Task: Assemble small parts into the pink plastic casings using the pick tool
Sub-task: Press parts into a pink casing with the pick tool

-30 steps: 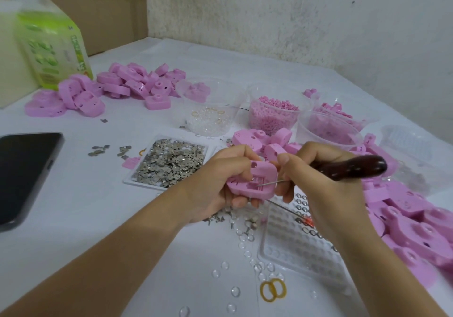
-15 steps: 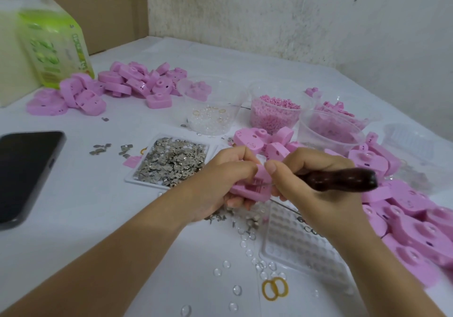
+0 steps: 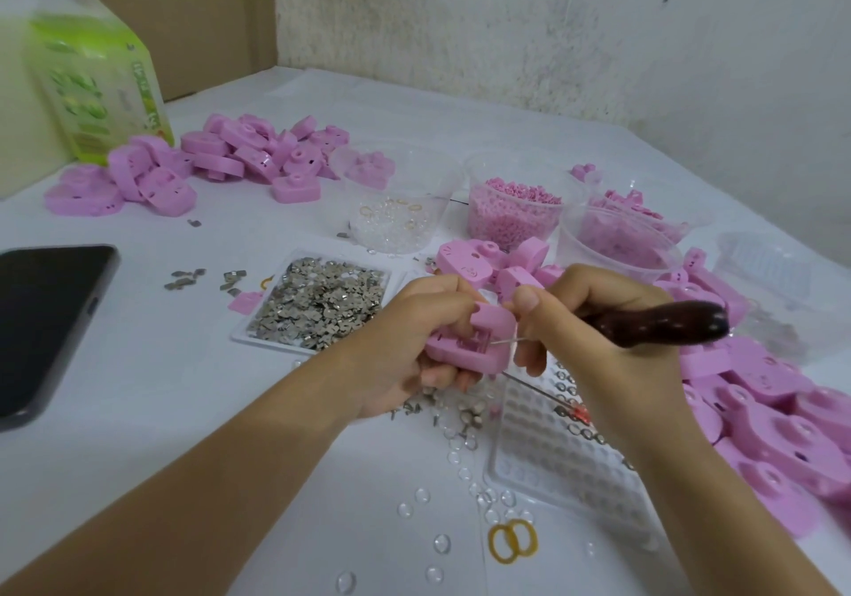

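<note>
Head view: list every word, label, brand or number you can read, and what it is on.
Green bottle: label carries print, too blurred to read.
Phone: screen dark, no text.
Pink casings: small dark marks, no legible text.
No text is readable anywhere.

Phone (image 3: 46,328) left, casing pile (image 3: 778,420) right

white table (image 3: 138,411), stained white wall (image 3: 552,20).

Both forearms (image 3: 207,480) are bare up to the frame's edge. The left hand (image 3: 405,337) and right hand (image 3: 612,342) are ungloved, with a short, plain right thumbnail (image 3: 529,301).
</note>
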